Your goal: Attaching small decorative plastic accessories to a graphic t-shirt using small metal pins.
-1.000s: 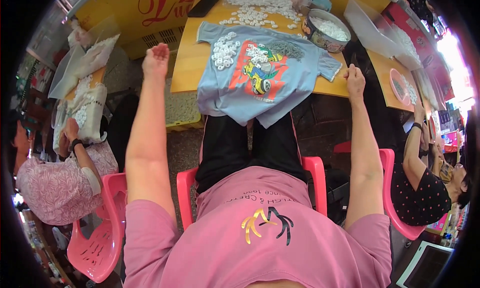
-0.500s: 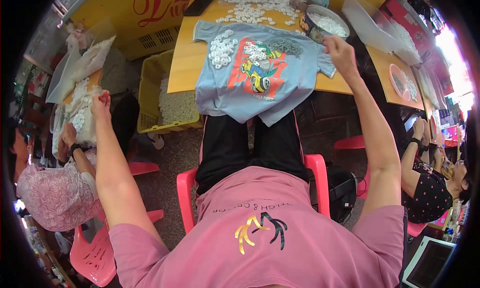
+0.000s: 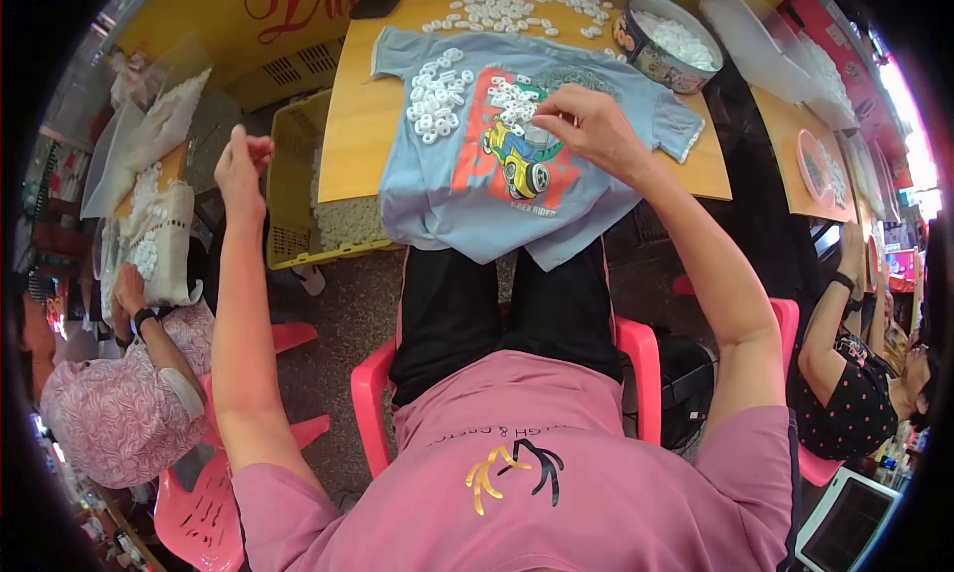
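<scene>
Head view here: the big change over the last second is that the right hand (image 3: 593,127) has come in off the far sleeve edge of the light blue t-shirt (image 3: 517,189) and now sits right on the printed cartoon car graphic (image 3: 517,160) in the middle of the shirt, fingers pinched together on something small there; I can't tell whether it's one of the little white rings (image 3: 437,105) or just the cloth. The left hand (image 3: 241,164) went the other way: 1 second back it was up at the shirt's near sleeve, now it's raised well off to the side, out past the bench (image 3: 348,145) edge and above the yellow crate (image 3: 298,194), fingers bunched shut, and whether anything is in them I can't make out. The shirt itself hasn't budged, still spread flat on the bench with its hem hanging over the front edge toward the lap. 2 heaps of rings lie on it just left of the right hand, more are scattered beyond it, and a round tin (image 3: 668,47) of them stands up and to its right. My read: smoothing the shirt out is finished and the fiddly ring work on the print is what's going on now.
</scene>
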Demonstrator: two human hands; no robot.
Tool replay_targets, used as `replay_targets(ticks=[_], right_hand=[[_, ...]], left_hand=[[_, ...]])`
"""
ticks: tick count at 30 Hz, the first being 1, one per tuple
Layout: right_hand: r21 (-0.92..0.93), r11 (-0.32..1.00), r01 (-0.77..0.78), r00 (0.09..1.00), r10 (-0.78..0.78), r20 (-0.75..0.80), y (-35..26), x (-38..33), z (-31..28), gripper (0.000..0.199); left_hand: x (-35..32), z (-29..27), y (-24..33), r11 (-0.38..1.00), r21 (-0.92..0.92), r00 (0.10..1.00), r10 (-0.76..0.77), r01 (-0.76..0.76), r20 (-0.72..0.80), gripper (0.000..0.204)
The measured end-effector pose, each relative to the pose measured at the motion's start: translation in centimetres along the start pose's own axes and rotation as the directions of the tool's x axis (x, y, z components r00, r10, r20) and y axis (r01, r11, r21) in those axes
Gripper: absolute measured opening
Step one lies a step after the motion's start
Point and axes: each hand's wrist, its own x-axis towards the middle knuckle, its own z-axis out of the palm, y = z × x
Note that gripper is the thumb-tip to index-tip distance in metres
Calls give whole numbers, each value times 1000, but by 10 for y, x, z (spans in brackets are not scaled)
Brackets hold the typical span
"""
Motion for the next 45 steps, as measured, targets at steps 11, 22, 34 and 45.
replay_targets(ticks=[11, 22, 34, 45], right_hand=[[-271, 953, -133, 991, 135, -11, -20, -1, 31, 21], [785, 291, -547, 760, 566, 320, -43, -7, 19, 26], [869, -193, -456, 750, 441, 492, -72, -29, 13, 25], [865, -10, -502, 752, 489, 442, -83, -39, 6, 16]], left_hand=[[-99, 139, 63, 952, 23, 870, 269, -305, 412, 35], [-156, 180, 59, 925, -65, 752, 344, -374, 562, 13], [-179, 186, 59, 927, -326, 695, 112, 184, 711, 20], [-180, 183, 67, 923, -265, 632, 31, 279, 775, 15]])
